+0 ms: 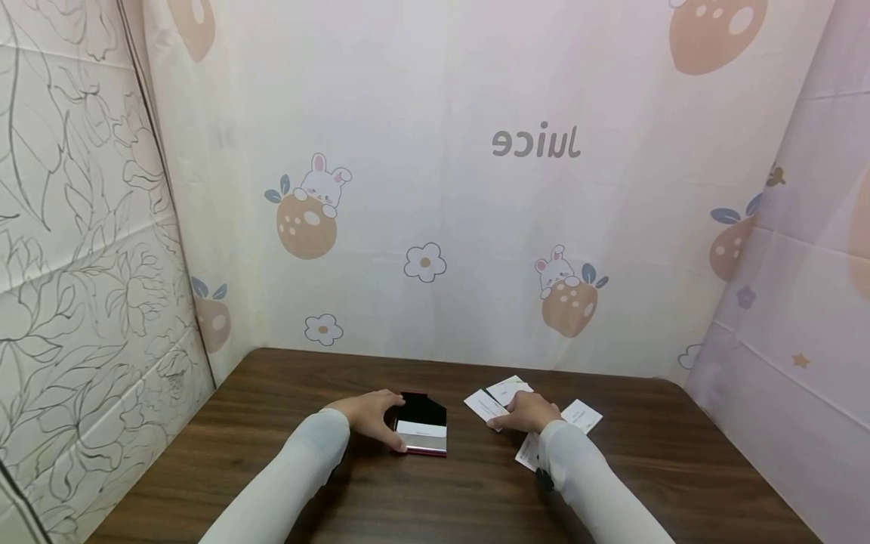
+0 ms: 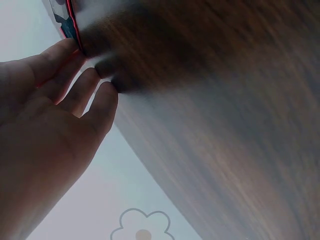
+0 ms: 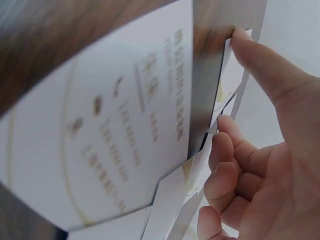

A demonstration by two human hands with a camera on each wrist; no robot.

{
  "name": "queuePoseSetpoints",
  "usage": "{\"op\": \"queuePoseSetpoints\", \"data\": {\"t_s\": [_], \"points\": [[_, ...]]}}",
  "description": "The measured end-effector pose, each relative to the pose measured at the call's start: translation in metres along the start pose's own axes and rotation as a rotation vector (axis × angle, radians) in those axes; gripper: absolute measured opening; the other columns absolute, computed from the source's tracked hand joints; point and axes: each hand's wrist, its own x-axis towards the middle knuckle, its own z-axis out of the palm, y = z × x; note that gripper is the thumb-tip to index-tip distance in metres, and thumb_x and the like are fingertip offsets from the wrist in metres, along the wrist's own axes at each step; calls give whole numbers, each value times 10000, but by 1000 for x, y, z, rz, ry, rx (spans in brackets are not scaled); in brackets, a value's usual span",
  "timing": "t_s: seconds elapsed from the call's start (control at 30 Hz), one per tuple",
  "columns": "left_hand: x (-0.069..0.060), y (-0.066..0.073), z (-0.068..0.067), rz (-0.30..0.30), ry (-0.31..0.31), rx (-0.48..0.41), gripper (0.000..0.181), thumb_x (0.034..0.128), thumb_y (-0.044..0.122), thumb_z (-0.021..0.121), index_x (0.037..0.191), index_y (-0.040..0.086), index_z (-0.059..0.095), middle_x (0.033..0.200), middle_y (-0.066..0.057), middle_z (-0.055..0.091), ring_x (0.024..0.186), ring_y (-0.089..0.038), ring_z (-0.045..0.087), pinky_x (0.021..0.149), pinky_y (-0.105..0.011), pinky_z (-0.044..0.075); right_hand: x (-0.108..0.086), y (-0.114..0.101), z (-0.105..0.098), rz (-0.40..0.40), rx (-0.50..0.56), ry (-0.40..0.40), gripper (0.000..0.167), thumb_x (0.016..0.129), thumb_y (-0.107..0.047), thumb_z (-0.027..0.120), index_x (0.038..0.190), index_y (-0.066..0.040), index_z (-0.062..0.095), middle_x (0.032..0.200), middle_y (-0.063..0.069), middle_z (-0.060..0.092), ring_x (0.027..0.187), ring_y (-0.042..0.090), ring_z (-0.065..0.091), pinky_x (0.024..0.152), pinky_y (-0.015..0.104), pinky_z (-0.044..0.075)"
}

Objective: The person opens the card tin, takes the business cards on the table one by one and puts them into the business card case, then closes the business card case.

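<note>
- Business cards [image 1: 508, 387], fanned out right of centre in the lower frame, and the right hand [image 1: 533, 412] is over them: thumb and bent fingers partly spread around the leftmost card [image 1: 480, 403]; whether they grip it, I can't tell.
- Picking up looks like the step; next seems to call for a clean edge pinch.
- Card case [image 1: 424, 410], lower centre, white card [image 1: 421, 429] showing, left hand [image 1: 369, 414] gripping across it, thumb and fingers half-curled.
- Beneath: wood-grain table [image 1: 462, 506].

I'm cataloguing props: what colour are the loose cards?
Mostly white cards, clearest in the right wrist view.
</note>
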Motion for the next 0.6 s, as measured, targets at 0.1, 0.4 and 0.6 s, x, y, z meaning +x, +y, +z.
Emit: {"op": "queuePoseSetpoints", "data": {"t_s": [0.1,0.4,0.6], "points": [[0,0,0,3,0,0,902,717,529,824,1454,113,511,1473,-79,461,1337,-265,445,1076,-495,378,0,-1,-1,-6,10,-6,440,780,-467,825,869,-58,689,762,10,594,751,218,515,830,538,397],[-1,2,2,-1,-3,2,915,720,549,815,1464,118,502,1484,-81,450,1338,-259,444,1082,-485,375,1,-1,1,9,37,1,434,767,-430,850,878,-48,677,761,17,577,745,212,510,798,491,401],[-3,4,3,0,-2,3,921,722,552,813,1469,116,496,1496,-91,437,1350,-274,435,1083,-492,373,0,-1,1,-10,51,21,429,755,-410,866,842,-34,679,717,17,544,722,210,499,777,491,404]]}}
